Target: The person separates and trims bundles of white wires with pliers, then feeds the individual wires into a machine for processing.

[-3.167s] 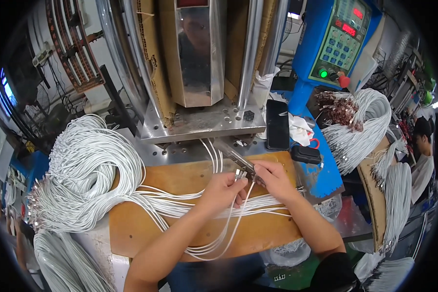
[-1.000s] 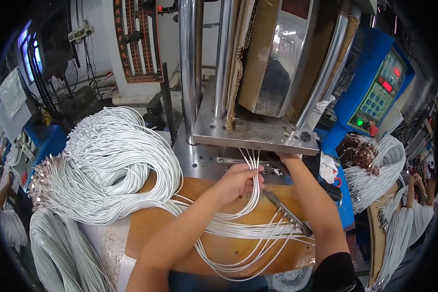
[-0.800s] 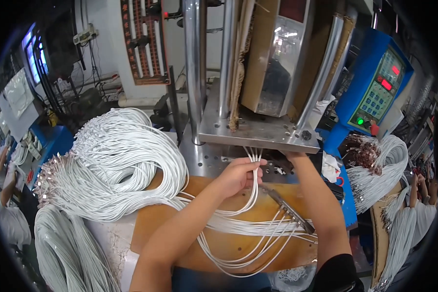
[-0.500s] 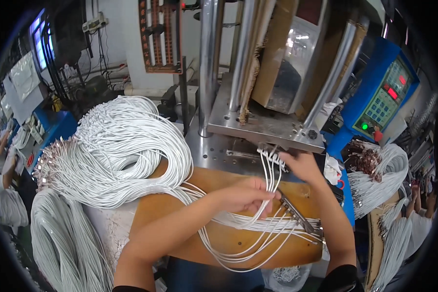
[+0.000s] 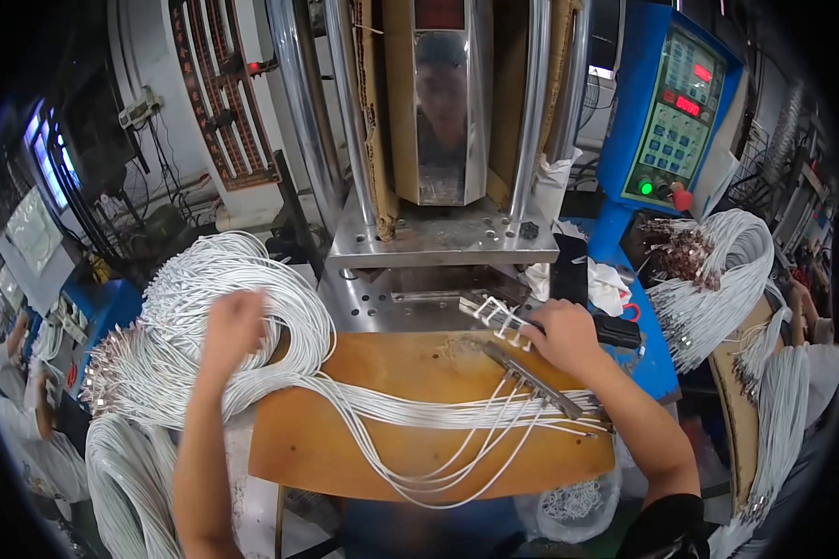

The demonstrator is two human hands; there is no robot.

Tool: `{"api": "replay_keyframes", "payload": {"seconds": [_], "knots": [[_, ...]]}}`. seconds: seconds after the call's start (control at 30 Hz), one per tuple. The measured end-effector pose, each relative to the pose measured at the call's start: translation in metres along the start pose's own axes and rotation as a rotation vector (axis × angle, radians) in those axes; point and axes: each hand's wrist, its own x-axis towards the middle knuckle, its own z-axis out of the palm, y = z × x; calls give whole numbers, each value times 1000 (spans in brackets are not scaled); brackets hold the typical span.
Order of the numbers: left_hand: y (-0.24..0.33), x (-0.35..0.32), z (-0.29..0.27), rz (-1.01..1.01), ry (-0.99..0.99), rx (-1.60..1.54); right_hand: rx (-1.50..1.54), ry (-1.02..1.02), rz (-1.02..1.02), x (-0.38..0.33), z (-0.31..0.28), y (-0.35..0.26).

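Note:
Over the big coil of white cables (image 5: 284, 279) at the left is my left hand (image 5: 235, 328), smeared by motion; whether its fingers hold anything cannot be made out. My right hand (image 5: 567, 337) is closed on the near end of a narrow metal bar with white plastic pieces (image 5: 497, 317) along it, just in front of the press plate. Beside that hand, a second slim metal bar (image 5: 531, 377) lies slantwise on the brown board (image 5: 345, 456). Several white cables (image 5: 410, 410) run from the coil across the board, and some of their ends lie in this bar.
A press with steel columns and a thick plate (image 5: 447, 247) stands ahead. At its right is a blue control box (image 5: 671, 121) with a lit green button. More cable bundles (image 5: 718, 279) hang at the right, and a plastic bag of white scraps (image 5: 569, 503) sits below the board.
My left hand has swung left from the middle of the board to the coil, and the cables it held have left the bar. My right hand has drawn the bar nearer, out from the press.

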Motion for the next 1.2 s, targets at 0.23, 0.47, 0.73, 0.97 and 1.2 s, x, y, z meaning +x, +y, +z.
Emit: {"api": "replay_keyframes", "payload": {"seconds": [0.23, 0.47, 0.73, 0.97, 1.2], "knots": [[31, -58, 136, 561, -704, 81, 73, -739, 55, -51, -79, -23], [46, -94, 222, 876, -565, -78, 256, -112, 6, -4, -28, -9], [42, -29, 220, 902, -527, 135, 472, -112, 254, 120, 55, 9], [48, 28, 211, 755, -551, 128, 907, -8, 24, 155, 124, 74], [35, 37, 217, 747, -341, 443, -152, 10, -203, 142, 104, 49]]}}
